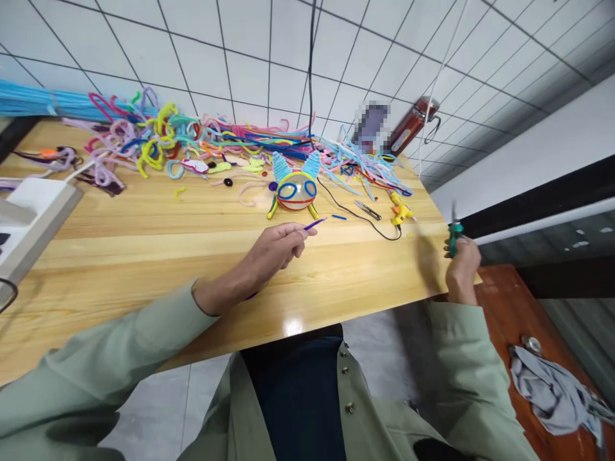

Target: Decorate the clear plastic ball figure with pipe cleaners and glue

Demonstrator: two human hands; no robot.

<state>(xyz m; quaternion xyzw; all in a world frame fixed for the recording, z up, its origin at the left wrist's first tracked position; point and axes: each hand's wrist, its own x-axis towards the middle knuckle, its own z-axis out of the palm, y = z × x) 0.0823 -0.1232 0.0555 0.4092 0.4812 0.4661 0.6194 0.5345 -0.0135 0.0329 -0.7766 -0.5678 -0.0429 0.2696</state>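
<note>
My left hand (278,251) is closed over the middle of the table, pinching a thin purple pipe cleaner (314,225) whose tip points to the right. A purple end also shows under the wrist. Just beyond stands a round, clear animal figure (296,191) with blue pipe-cleaner ears, blue ring eyes, red and yellow bands and yellow legs. Out at the table's right edge, my right hand (462,266) is wrapped round a green-handled tool (455,238). Its narrow metal tip points up and is blurred, so its exact kind is unclear.
Loose coloured pipe cleaners (192,131) lie along the tiled wall. Right of the figure are thread snips (368,209), a short blue piece (339,217) and a yellow glue gun (401,210) with its cord. A white power strip (41,214) sits left; a red flask (413,125) stands back right.
</note>
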